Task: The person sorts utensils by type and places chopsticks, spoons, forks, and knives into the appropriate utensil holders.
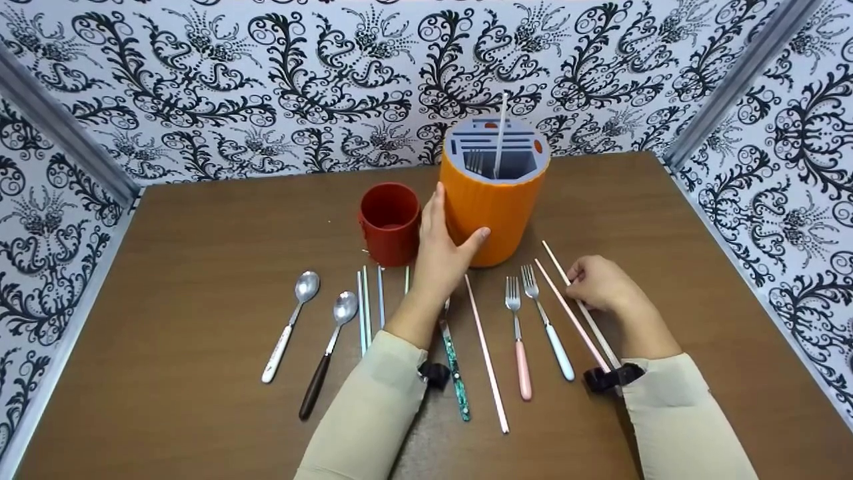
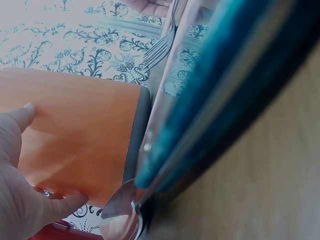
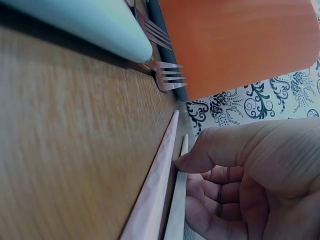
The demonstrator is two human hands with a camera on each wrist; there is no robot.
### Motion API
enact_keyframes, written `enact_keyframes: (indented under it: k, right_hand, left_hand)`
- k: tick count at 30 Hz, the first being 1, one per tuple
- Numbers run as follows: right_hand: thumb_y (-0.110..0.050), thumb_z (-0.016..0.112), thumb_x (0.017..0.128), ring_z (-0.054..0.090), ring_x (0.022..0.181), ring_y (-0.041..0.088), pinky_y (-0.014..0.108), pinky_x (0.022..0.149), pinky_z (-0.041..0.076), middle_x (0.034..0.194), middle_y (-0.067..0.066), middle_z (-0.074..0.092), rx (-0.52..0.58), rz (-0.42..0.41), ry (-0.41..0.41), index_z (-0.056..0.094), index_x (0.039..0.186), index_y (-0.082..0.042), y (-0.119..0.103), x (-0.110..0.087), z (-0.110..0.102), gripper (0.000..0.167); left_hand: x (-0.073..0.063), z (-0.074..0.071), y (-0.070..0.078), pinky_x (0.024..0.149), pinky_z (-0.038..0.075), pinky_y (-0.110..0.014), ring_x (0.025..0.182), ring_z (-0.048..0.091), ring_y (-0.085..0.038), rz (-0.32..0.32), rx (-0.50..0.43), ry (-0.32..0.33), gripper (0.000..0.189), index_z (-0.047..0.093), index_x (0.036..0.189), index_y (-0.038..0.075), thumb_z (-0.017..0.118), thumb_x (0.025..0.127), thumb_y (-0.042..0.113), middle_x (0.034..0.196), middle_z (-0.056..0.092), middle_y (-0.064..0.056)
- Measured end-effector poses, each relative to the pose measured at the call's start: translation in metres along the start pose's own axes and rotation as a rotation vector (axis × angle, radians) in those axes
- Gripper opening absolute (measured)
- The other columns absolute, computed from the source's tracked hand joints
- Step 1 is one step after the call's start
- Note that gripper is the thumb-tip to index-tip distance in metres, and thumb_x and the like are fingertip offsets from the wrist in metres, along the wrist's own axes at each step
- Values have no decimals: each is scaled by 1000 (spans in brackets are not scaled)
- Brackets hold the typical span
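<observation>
My left hand [image 1: 441, 260] rests on the lower left side of an orange utensil holder [image 1: 500, 223], fingers and thumb spread over its wall. A grey slotted top [image 1: 533, 157] covers the holder, with a white chopstick and fork tines standing in its front opening. To the right, my right hand [image 1: 606, 287] pinches a cream-white chopstick [image 1: 598, 330] near its upper end. In the right wrist view the thumb meets this chopstick [image 3: 177, 205] from one side, with curled fingers on the other. A pink chopstick [image 1: 570, 313] lies just left of it.
A red cup [image 1: 391, 240] stands left of the holder. Two forks [image 1: 517, 327], another pink chopstick [image 1: 486, 360] and a green-handled utensil [image 1: 455, 373] lie in front. Further left are several pale chopsticks [image 1: 366, 313] and two spoons [image 1: 306, 288]. Patterned walls enclose the table's back and sides.
</observation>
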State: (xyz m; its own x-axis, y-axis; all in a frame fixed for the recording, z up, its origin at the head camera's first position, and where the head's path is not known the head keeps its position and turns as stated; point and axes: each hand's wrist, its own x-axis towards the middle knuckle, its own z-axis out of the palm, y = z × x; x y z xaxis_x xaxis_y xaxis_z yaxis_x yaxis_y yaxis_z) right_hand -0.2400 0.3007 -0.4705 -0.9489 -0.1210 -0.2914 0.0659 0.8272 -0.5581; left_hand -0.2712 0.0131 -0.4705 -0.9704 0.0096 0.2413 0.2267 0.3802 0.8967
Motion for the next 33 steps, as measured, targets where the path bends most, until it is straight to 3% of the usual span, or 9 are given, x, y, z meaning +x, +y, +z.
enact_keyframes:
  k: [11, 16, 25, 33]
  right_hand:
    - [-12, 64, 84, 56, 72, 19, 29, 63, 45, 86, 9, 63, -124, -22, 37, 62, 95, 1, 2, 2, 0, 17]
    - [-14, 64, 85, 57, 69, 18, 29, 61, 46, 84, 8, 63, -128, -24, 48, 62, 95, 0, 2, 2, 1, 17]
    - [-17, 65, 86, 61, 80, 24, 34, 72, 48, 92, 13, 67, -137, -9, 69, 62, 99, 1, 2, 1, -3, 22]
    - [-13, 62, 90, 67, 77, 20, 32, 71, 52, 96, 16, 71, -68, -6, 52, 58, 107, 3, 0, -3, -9, 24]
  left_hand:
    - [0, 1, -1, 128, 29, -42, 155, 31, -23, 4, -5, 3, 101, 15, 168, 25, 79, 92, 38, 170, 26, -4]
    - [0, 1, -1, 128, 30, -43, 155, 32, -24, 14, 0, 10, 101, 15, 168, 24, 80, 92, 38, 170, 27, -5]
    - [0, 1, 0, 128, 29, -42, 154, 32, -24, 9, 0, 9, 101, 16, 168, 23, 80, 91, 38, 170, 28, -5]
    - [-1, -1, 1, 128, 29, -43, 155, 31, -24, -14, -17, 3, 101, 15, 168, 27, 80, 91, 39, 171, 27, -3]
